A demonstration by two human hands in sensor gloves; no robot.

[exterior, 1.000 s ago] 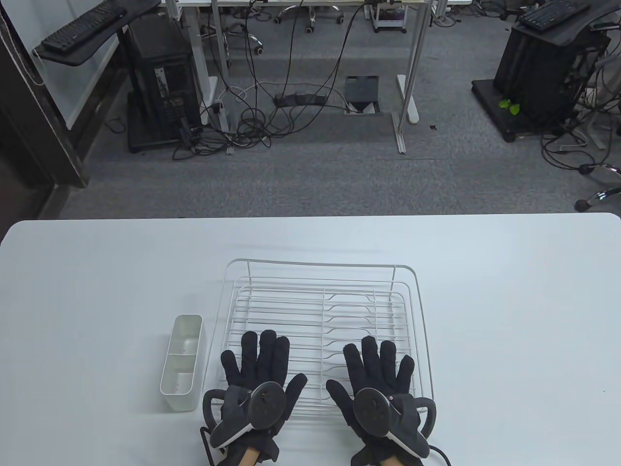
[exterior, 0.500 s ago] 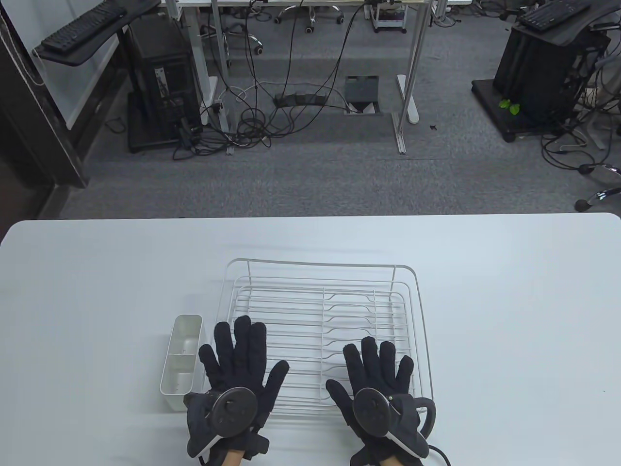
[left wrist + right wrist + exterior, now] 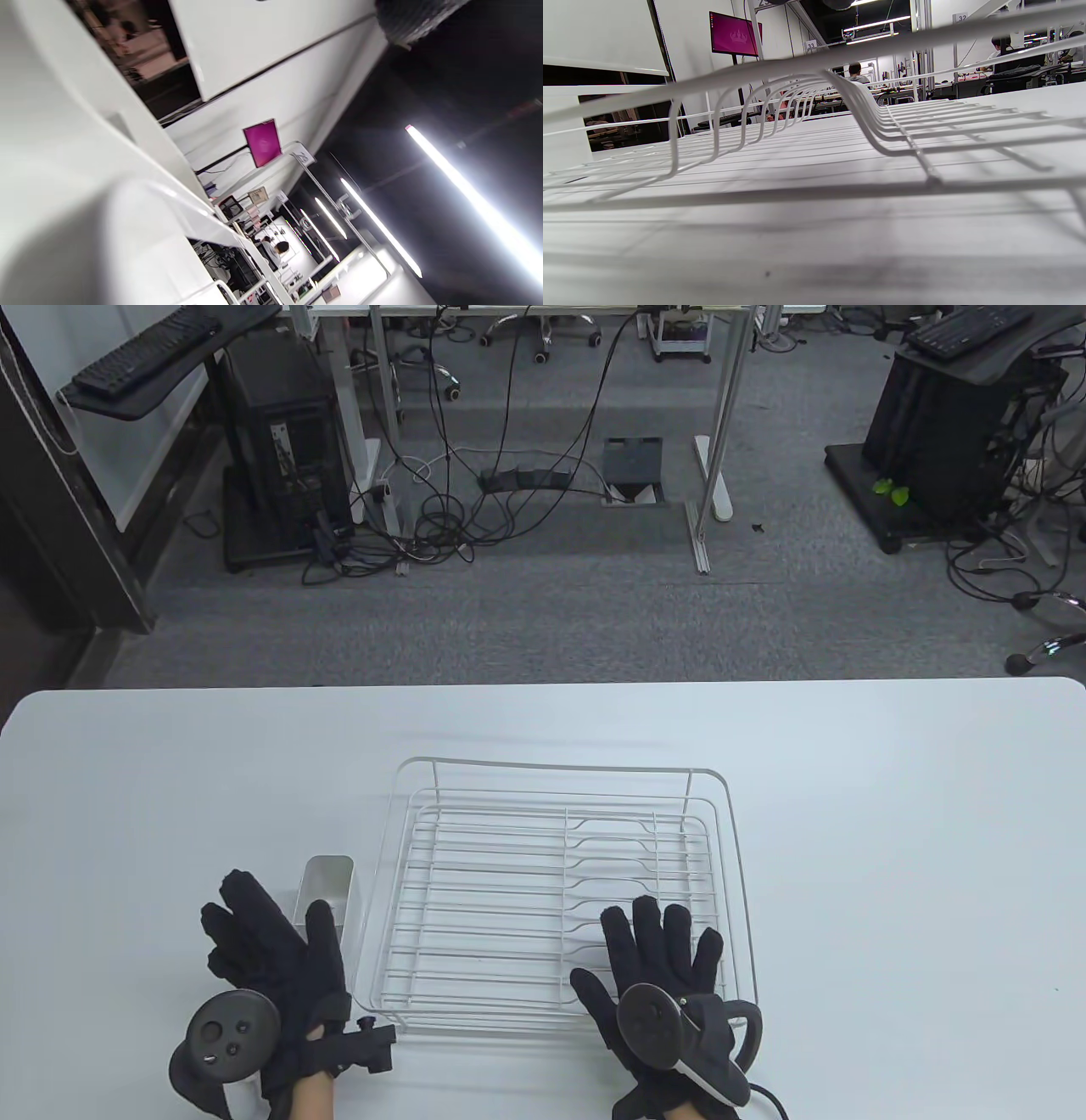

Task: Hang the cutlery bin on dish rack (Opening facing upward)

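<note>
The white plastic cutlery bin [image 3: 329,875] stands upright on the table, opening up, just left of the white wire dish rack [image 3: 560,857]. My left hand [image 3: 280,920] is over the bin's near half, with spread fingers to its left and the thumb over its right side. I cannot tell whether it touches the bin. The left wrist view is blurred and shows a close white wall [image 3: 85,178], probably the bin. My right hand [image 3: 632,950] rests flat with fingers spread on the rack's near right part. The rack's wires [image 3: 814,127] fill the right wrist view.
The white table [image 3: 848,814] extends well beyond the rack on the far side and on both sides. Past the table's far edge there is grey floor with desks, cables and computers.
My left hand has moved left off the rack's near left part and now covers the near half of the bin. The right hand, rack and bin have not moved.
</note>
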